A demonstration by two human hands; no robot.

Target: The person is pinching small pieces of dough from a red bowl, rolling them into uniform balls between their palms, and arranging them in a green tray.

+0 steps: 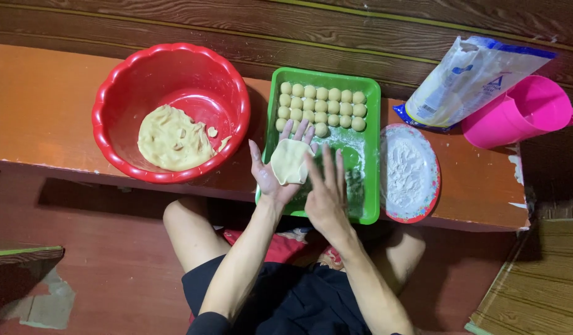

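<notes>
My left hand (pixel 275 174) is held palm up over the green tray (pixel 374 155), fingers spread, with a flattened round of pale dough (pixel 289 162) lying on the palm. My right hand (pixel 325 193) hovers just to the right of it, fingers straight and apart, its fingertips at the dough's edge. Several small dough balls (pixel 322 107) sit in rows at the far end of the tray. The tray's near half is dusted with flour.
A red plastic basin (pixel 112 93) with a lump of dough (pixel 171 139) stands on the left of the low orange bench (pixel 38 111). A plate of flour (pixel 409 174), a flour bag (pixel 466 80) and a pink jug (pixel 522 111) are to the right.
</notes>
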